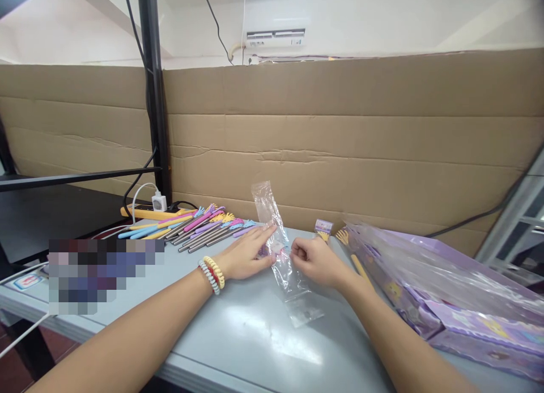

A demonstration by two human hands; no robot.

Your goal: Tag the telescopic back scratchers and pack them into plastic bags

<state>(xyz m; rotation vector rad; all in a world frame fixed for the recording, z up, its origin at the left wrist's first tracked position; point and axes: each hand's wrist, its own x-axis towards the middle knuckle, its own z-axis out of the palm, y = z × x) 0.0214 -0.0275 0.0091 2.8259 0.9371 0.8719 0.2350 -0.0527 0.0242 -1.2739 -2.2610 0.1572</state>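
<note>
Clear sleeve (281,275) is steadied over the table (238,339) by the left hand (246,252), thumb spread; the right hand (315,260) is curled, any pinch hidden. Sealing cannot be confirmed; bare back scratchers (207,228) are left unsleeved.

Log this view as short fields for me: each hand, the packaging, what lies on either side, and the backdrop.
Left hand: palm down, fingers extended onto the clear plastic packaging
Right hand: fingers curled, at the packaging's right side; grip unclear
Packaging: see-through, lying on the grey table
Left side: pile of colourful sticks, some with hand-shaped ends
Right side: purple box, clear plastic over it
Backdrop: cardboard
</note>
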